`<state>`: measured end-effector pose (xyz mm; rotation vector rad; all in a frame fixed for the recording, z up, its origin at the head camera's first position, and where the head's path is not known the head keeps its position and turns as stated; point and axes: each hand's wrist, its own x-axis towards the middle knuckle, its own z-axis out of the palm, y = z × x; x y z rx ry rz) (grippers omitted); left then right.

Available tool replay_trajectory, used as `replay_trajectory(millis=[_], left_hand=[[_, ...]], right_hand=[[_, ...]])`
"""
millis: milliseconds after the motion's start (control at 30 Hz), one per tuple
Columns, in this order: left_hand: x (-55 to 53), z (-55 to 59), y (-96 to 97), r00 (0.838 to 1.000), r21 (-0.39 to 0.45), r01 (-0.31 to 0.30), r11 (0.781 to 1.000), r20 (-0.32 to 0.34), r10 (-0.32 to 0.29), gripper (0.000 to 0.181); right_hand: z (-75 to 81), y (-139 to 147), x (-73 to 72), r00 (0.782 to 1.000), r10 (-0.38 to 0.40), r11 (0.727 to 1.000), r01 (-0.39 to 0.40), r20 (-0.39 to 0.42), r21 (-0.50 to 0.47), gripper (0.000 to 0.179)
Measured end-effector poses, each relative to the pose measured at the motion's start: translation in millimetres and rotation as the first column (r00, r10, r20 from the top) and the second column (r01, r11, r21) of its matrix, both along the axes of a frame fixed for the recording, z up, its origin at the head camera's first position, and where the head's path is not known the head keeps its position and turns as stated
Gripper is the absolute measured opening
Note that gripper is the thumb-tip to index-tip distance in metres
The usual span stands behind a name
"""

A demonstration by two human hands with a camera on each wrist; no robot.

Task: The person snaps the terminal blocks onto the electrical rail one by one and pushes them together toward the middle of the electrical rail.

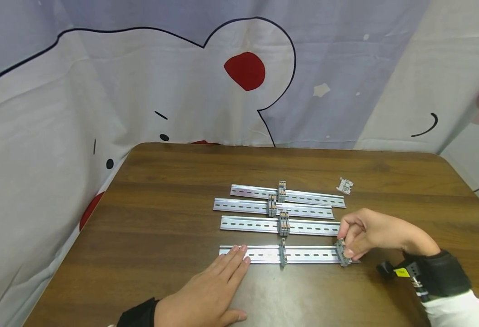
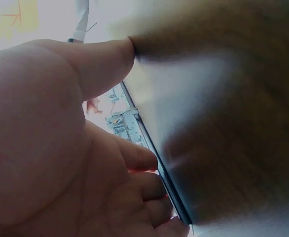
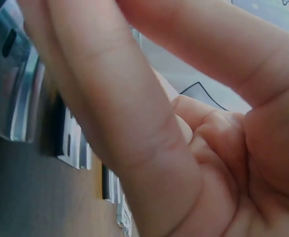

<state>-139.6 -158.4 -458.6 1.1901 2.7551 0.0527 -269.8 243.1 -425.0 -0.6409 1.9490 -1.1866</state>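
Note:
The nearest slotted metal DIN rail (image 1: 260, 255) lies crosswise on the table, with a grey terminal block (image 1: 283, 252) standing near its middle. Flat and with straight fingers, my left hand (image 1: 208, 286) presses its fingertips on that rail's left end. At the other end my right hand (image 1: 370, 234) pinches a second grey terminal block (image 1: 341, 252) between thumb and fingers, right at the rail. In the left wrist view the rail's dark edge (image 2: 157, 163) runs past the fingertips. Curled fingers (image 3: 120, 98) fill the right wrist view and hide the pinched block.
Behind the nearest rail lie three more DIN rails (image 1: 247, 223) (image 1: 239, 205) (image 1: 251, 190), each with a small group of terminal blocks clipped near the middle. A loose whitish plastic piece (image 1: 345, 185) rests at the back right of the wooden table (image 1: 162, 204). A printed curtain (image 1: 141, 81) hangs behind.

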Motion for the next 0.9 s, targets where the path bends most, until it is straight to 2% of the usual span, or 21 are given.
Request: replay_trajectory(millis=[167,433,700,900], left_hand=[[1.7,-0.6,-0.7,1.000,0.005,0.001,1.000,-0.029,-0.001,0.086],[1.6,-0.8,-0.7,1.000,0.002,0.001,1.000,-0.027,-0.001,0.086],[1.5,0.4,-0.7,1.000,0.003,0.001,1.000,-0.007,-0.001,0.086],[2.5,1.1,-1.2,1.000,0.014,0.003,1.000,-0.017,-0.003,0.085]], right_hand=[[-1.7,-9,1.2,1.000,-0.003,0.999,0.003,0.009,-0.044,0.035],[-2.5,-24,6.8,1.000,-0.007,0.995,0.006,-0.004,-0.101,0.034],[-2.4,-37,12.6,0.998,-0.053,0.995,0.050,-0.027,-0.091,0.036],[-3.1,-52,19.3,0.991,-0.126,0.991,0.124,-0.047,-0.046,0.038]])
